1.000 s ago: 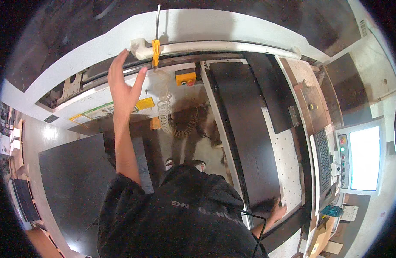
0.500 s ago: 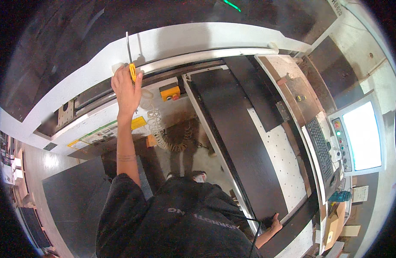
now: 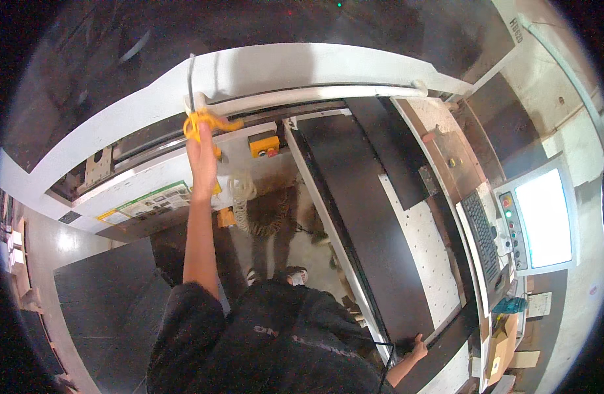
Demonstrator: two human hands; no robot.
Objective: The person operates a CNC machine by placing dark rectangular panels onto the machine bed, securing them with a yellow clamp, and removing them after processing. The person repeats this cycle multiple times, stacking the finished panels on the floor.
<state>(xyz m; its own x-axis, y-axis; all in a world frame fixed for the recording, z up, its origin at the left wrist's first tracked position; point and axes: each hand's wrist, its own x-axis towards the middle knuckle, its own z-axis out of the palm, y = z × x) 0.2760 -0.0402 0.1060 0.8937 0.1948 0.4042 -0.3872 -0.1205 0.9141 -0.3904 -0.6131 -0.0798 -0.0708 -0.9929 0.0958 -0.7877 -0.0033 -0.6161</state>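
My left hand [image 3: 201,161] is raised at the white machine rail, closed round a yellow air blow gun [image 3: 198,123]. Its thin metal nozzle points away from me, up across the white panel; the yellow parts are smeared by motion. A pale coiled hose [image 3: 253,220] hangs below that hand. At the lower right, my right hand [image 3: 417,349] is at the near end of a long dark board [image 3: 374,223], fingers curled at its corner. This board lies on a white perforated bed [image 3: 423,246].
A yellow switch box [image 3: 264,146] sits on the machine's front. To the right are a second dark board [image 3: 387,148], a keyboard [image 3: 480,233] and a lit monitor [image 3: 543,220]. Dark panels [image 3: 115,308] are stacked at left. A white rail [image 3: 315,95] runs across the far side.
The blow gun has turned in my left hand, its yellow body now spread above the fingers and blurred. My view has shifted slightly. The right hand stays at the board's corner.
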